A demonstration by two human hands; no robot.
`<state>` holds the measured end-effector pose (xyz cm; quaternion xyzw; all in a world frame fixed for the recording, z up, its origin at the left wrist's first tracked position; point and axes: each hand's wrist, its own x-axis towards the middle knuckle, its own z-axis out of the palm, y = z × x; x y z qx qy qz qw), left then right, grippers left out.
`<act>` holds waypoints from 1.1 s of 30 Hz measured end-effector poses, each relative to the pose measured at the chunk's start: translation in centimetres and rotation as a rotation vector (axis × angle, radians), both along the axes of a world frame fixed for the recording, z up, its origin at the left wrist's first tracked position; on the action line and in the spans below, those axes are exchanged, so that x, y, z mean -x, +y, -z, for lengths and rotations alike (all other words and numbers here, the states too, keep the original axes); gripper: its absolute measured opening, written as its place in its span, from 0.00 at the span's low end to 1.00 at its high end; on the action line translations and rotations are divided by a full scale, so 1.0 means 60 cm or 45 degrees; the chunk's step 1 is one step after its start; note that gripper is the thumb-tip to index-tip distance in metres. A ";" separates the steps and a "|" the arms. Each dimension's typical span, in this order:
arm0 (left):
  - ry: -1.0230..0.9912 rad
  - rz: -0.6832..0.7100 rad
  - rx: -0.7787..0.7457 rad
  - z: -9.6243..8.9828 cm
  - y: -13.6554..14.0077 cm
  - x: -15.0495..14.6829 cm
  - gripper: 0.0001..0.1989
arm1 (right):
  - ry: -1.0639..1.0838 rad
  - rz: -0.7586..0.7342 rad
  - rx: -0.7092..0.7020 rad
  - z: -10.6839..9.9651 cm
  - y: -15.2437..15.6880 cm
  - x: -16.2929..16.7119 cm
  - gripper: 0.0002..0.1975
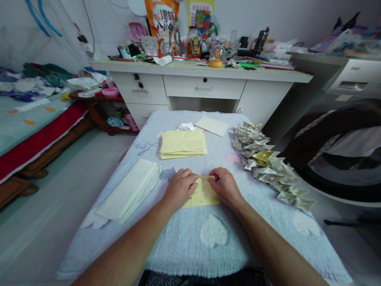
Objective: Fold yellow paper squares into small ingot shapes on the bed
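Observation:
A small yellow sheet of paper (204, 194) lies on the cloth-covered table in front of me. At its upper left edge, my left hand (182, 186) pinches the paper between thumb and fingers. My right hand (225, 183) grips the upper right edge in the same way, fingers curled. Beyond the hands sits a stack of yellow paper (183, 143). To the left rests a pile of long pale paper strips (129, 190). Rows of folded paper pieces (268, 171), mostly greyish with a few golden ones, line the right side.
A pale card (212, 126) and a crumpled white tissue (185, 126) lie at the table's far side. Behind stands a white desk (205, 85) crowded with jars and bags. A bed (35, 131) is at left, a front-loading washing machine (351, 85) at right.

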<state>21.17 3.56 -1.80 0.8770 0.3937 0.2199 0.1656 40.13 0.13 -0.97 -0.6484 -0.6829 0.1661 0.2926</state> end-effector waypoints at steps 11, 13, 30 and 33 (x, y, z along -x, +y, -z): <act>0.448 -0.066 -0.214 -0.017 -0.027 -0.006 0.10 | -0.035 -0.009 0.021 0.002 -0.001 -0.003 0.03; 0.459 -0.080 -0.204 -0.018 -0.030 -0.007 0.09 | -0.021 -0.041 0.008 0.003 -0.001 -0.004 0.04; 0.050 -0.005 0.033 -0.003 -0.009 0.003 0.18 | -0.129 -0.465 -0.111 -0.006 -0.019 0.005 0.09; 0.025 0.018 0.039 0.001 -0.007 0.003 0.17 | -0.183 -0.478 -0.138 -0.005 -0.020 0.008 0.09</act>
